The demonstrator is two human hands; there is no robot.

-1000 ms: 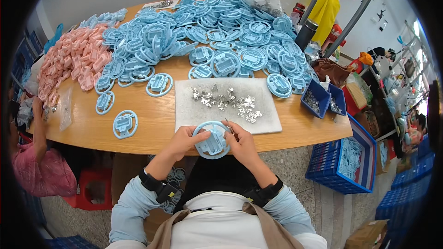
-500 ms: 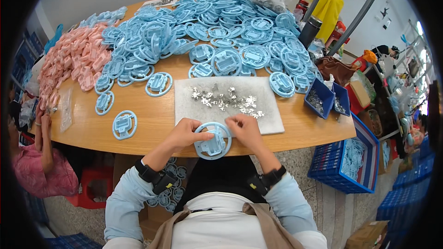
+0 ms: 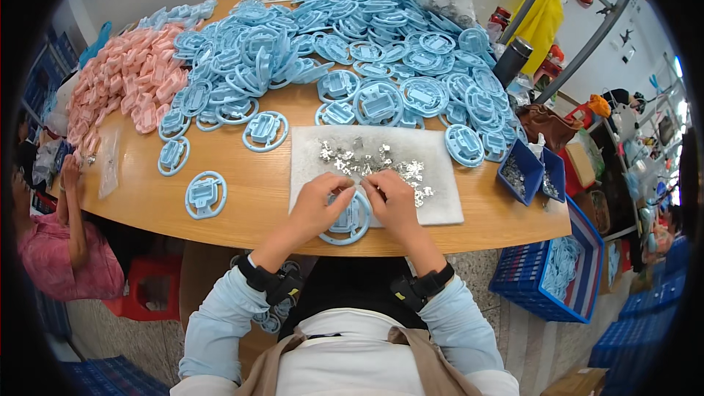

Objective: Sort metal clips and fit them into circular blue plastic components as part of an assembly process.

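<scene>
At the front edge of the table lies a round light-blue plastic part, shaped like a steering wheel with a boxy centre. Above its far rim my left hand and my right hand almost meet, fingers pinched. Whatever sits between the fingertips is too small and too covered to make out. Just beyond, small shiny metal pieces are scattered over a white foam mat. My left hand hides part of the blue part's left side.
A big heap of blue wheel parts covers the far table, with pink plastic parts to its left. One single blue wheel lies at left. Two dark-blue bins stand right; a blue crate is below. Other people sit left and opposite.
My left hand has let go of the blue wheel part and moved up and right, toward my right hand. The part now lies at the table edge. The whole view has shifted slightly.
</scene>
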